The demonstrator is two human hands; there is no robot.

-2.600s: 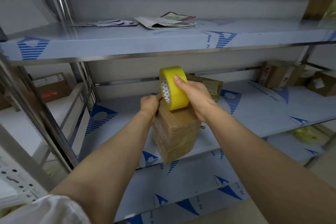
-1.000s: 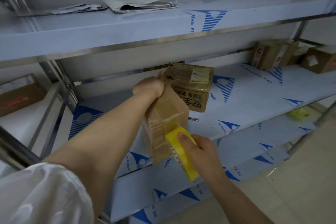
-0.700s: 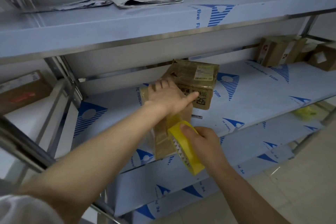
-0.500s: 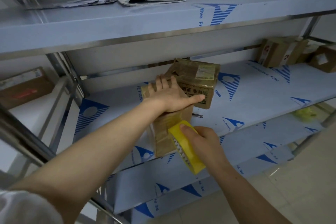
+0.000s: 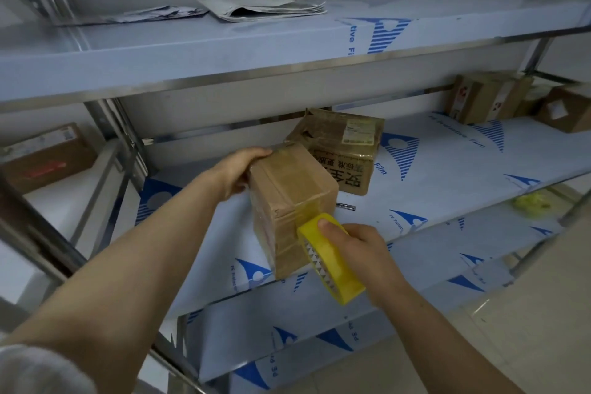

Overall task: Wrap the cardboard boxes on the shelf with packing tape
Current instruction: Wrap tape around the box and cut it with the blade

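Gripping a cardboard box (image 5: pixel 292 198) at centre frame, the left hand (image 5: pixel 238 169) curls round its far edge; the right hand (image 5: pixel 359 249), fingers clamped, holds yellow tape roll (image 5: pixel 331 257) against it.

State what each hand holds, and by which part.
Left hand grips the cardboard box at its upper left edge; right hand holds the yellow tape roll by its rim.

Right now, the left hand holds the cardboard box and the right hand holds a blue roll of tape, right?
No. The head view shows the roll of tape in the right hand is yellow, not blue. The left hand does hold the cardboard box.
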